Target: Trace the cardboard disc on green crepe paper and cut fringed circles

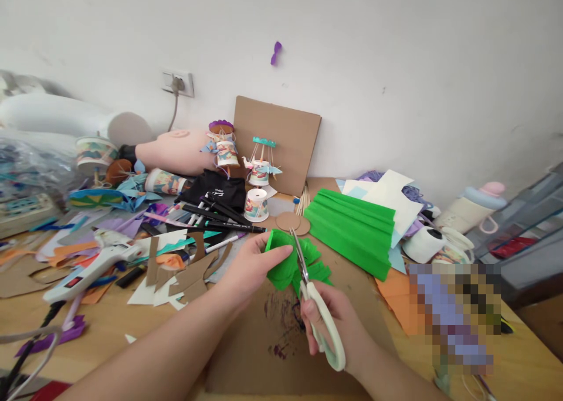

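My left hand (pixel 248 267) pinches a folded piece of green crepe paper (pixel 285 260) over a stained cardboard sheet (pixel 272 336). In my right hand (pixel 336 319) are pale green-handled scissors (pixel 323 322), their blades pointing up and away into the green paper. The paper's edge is split into several strips. A larger pleated stack of the same green paper (pixel 352 228) lies just behind to the right.
A white glue gun (pixel 92 266) and cardboard scraps (pixel 185 272) lie to the left, black markers (pixel 220 216) and decorated paper cups (pixel 256 204) behind. A cardboard panel (pixel 277 140) leans on the wall. White and orange sheets, a tape dispenser (pixel 424 243) and a bottle sit right.
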Demonstrator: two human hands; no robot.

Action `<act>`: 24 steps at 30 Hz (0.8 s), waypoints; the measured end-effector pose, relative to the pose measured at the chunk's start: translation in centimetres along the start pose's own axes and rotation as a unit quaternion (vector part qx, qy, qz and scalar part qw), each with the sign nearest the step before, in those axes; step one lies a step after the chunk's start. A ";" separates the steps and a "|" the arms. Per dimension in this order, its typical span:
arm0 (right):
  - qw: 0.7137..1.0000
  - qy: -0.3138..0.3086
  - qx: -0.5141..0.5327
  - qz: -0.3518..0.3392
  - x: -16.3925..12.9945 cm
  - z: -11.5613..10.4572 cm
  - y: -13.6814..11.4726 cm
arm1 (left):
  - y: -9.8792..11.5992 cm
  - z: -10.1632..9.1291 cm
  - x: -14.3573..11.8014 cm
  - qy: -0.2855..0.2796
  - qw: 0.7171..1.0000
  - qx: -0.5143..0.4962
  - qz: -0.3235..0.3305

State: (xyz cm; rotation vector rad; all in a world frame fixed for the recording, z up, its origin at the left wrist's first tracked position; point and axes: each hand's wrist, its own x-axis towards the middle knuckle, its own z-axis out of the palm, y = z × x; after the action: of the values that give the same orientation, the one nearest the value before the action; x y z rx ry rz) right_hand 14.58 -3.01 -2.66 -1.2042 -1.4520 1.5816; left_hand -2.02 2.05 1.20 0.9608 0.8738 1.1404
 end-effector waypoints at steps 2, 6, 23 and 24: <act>1.000 -0.008 0.001 -0.004 0.0 -0.1 0.1 | 0.0 0.0 0.1 0.002 1.000 0.008 -0.002; 1.000 -0.023 0.000 -0.018 -0.2 -0.4 0.3 | -0.1 0.0 0.0 0.000 1.000 0.020 -0.009; 1.000 -0.018 -0.008 -0.019 -0.2 -0.4 0.4 | 0.0 0.0 -0.1 0.000 0.999 0.028 -0.016; 1.000 -0.018 -0.009 -0.019 -0.2 -0.4 0.3 | 0.0 0.0 -0.1 0.001 0.999 0.031 -0.014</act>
State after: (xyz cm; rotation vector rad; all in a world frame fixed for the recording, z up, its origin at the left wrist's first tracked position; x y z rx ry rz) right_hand 15.09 -3.08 -2.94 -1.1567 -1.5058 1.5758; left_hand -2.04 2.00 1.17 0.9960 0.9267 1.0957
